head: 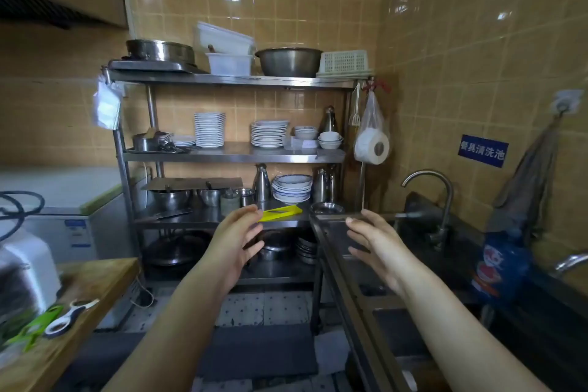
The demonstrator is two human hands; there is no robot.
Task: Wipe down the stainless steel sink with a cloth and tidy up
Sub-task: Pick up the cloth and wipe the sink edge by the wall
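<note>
The stainless steel sink (350,283) runs along the right side, its front rim leading away from me. A curved faucet (442,200) stands at its far end. A grey cloth (528,188) hangs from a wall hook above the sink's right side. My left hand (237,242) is held out in the air in front of the shelf rack, fingers spread and empty. My right hand (375,242) hovers above the sink's near-left rim, fingers relaxed and holding nothing. Both palms face each other.
A steel shelf rack (235,153) with plates, bowls and pots stands ahead. A blue detergent bottle (499,267) sits on the sink's back ledge beside a second tap (569,262). A wooden board (79,312) with a peeler (68,317) lies at lower left. A paper roll (372,146) hangs in a bag.
</note>
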